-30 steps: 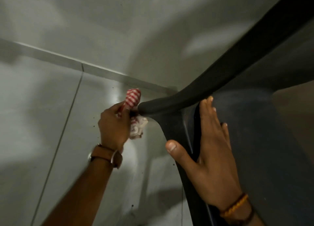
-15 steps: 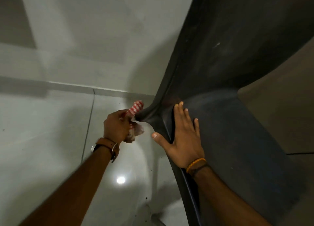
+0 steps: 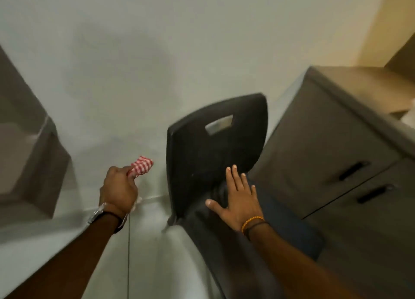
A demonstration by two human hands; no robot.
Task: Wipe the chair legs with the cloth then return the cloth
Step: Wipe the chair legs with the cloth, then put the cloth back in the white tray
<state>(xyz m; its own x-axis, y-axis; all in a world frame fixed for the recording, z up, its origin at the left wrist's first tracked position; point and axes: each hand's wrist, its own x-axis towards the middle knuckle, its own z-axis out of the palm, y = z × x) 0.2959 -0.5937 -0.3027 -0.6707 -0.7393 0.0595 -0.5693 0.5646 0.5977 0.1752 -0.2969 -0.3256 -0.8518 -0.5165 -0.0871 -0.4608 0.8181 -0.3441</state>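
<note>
Beside chair (image 3: 215, 146) | left hand (image 3: 118, 187) grip closed around cloth (image 3: 142, 165) | right hand (image 3: 239, 201) flat, fingers spread, on chair

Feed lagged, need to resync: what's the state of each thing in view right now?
Cloth: bunched, gripped in left hand, off the chair.
Chair: tilted, backrest toward the wall.
Right hand: open, flat on the chair.
Cabinet: drawers closed.
</note>
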